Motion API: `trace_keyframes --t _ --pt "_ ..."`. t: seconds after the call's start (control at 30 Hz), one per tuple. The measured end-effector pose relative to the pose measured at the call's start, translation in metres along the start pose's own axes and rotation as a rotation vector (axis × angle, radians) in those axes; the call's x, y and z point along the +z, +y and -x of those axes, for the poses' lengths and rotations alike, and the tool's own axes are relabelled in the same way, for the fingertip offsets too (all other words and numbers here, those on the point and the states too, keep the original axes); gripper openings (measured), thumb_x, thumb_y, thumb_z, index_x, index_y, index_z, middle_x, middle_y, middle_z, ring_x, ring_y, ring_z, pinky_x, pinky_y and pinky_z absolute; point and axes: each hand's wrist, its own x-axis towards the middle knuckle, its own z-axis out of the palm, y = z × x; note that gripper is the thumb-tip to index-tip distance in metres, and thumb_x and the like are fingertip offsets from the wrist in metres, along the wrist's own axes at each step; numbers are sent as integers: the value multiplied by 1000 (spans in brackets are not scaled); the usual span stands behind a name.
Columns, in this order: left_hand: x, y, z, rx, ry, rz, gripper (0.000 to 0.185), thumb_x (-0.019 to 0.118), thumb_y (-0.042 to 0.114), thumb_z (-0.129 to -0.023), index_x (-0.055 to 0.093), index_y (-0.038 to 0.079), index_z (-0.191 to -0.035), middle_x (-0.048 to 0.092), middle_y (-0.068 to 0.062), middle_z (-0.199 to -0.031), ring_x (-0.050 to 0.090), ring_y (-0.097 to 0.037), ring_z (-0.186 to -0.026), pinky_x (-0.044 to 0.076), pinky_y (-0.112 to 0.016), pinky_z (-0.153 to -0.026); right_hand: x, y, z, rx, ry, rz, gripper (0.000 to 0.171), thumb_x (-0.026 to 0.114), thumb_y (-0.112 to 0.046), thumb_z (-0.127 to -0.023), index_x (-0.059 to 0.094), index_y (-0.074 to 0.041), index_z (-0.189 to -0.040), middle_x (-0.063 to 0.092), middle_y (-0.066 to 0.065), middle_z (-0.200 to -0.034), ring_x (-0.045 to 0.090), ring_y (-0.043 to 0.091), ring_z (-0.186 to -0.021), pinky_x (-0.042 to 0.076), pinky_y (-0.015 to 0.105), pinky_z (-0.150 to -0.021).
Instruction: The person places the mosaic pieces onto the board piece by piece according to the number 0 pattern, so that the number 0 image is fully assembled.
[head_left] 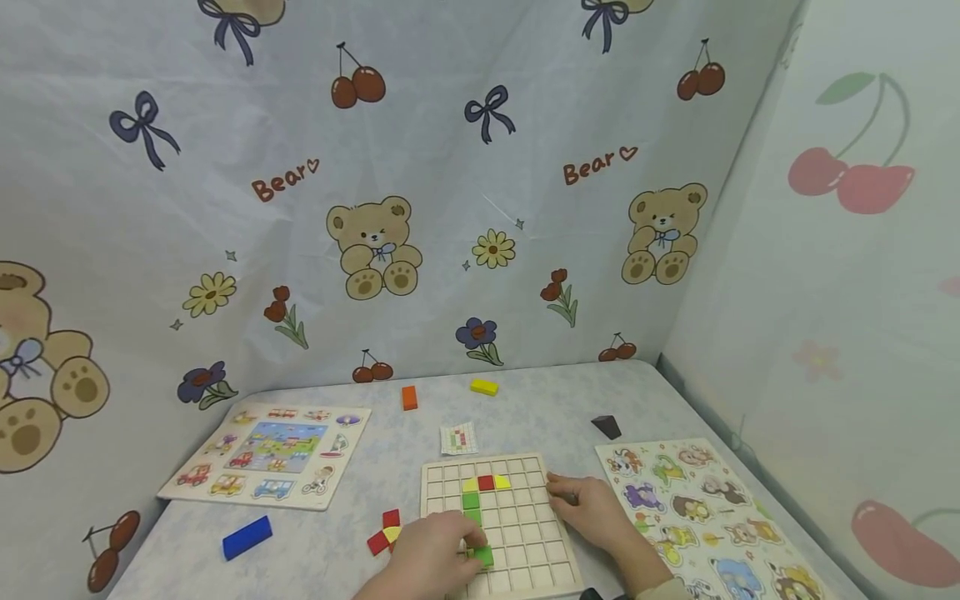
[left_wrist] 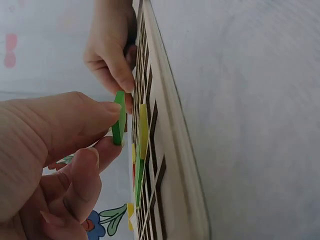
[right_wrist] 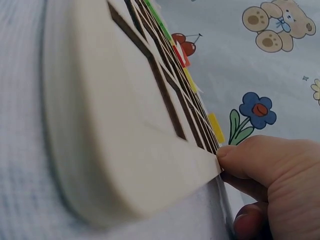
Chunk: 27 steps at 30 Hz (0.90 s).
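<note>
A wooden grid board [head_left: 528, 533] lies on the table with small colored tiles in its cells. A red tile [head_left: 486, 482] sits between two yellow pieces near the far side, and green tiles [head_left: 471, 500] run down toward me. Over the near left part of the board, my left hand [head_left: 431, 554] pinches a green tile [left_wrist: 120, 120] between thumb and finger, tilted on edge in the left wrist view. My right hand [head_left: 588, 512] grips the board's right edge, its thumb [right_wrist: 232, 156] on the rim and the other fingers lower down.
Red and yellow tiles [head_left: 391, 518] lie left of the board; a small pattern card [head_left: 458, 438] lies beyond it. Picture puzzles stand at left [head_left: 217, 479] and right [head_left: 697, 500]. Blue [head_left: 247, 537], orange [head_left: 409, 397], yellow [head_left: 484, 387] and dark [head_left: 607, 427] blocks are scattered about.
</note>
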Motion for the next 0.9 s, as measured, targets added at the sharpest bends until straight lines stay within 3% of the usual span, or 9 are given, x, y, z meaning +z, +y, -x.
trace_keyframes --t 0.2,0.33,0.63,0.9 --pt "7 9 -3 4 -32 5 7 83 33 -84 78 33 -88 65 27 -85 54 6 -75 42 -25 -57 0 -1 1 0 -5 2 26 74 -19 -94 78 -8 -117 70 4 -133 67 30 -123 50 53 -104" --pt "10 11 -6 36 -32 -42 6 83 34 -85 80 33 -89 66 27 -85 54 7 -76 42 -24 -58 -1 -4 1 9 -2 8 26 75 -19 -94 78 -8 -117 70 4 -133 67 31 -124 49 54 -104" --pt "13 11 -12 36 -42 -69 4 82 32 -86 80 35 -86 65 26 -83 54 6 -75 44 -25 -60 1 -3 2 -4 14 13 25 76 -20 -93 79 -9 -116 71 5 -132 67 32 -122 50 53 -103" --pt "16 9 -15 16 -27 34 6 83 28 -84 80 34 -84 60 24 -79 52 4 -71 44 -24 -60 -1 -5 3 0 13 15 27 77 -20 -92 78 -7 -116 71 5 -131 67 33 -123 50 54 -103"
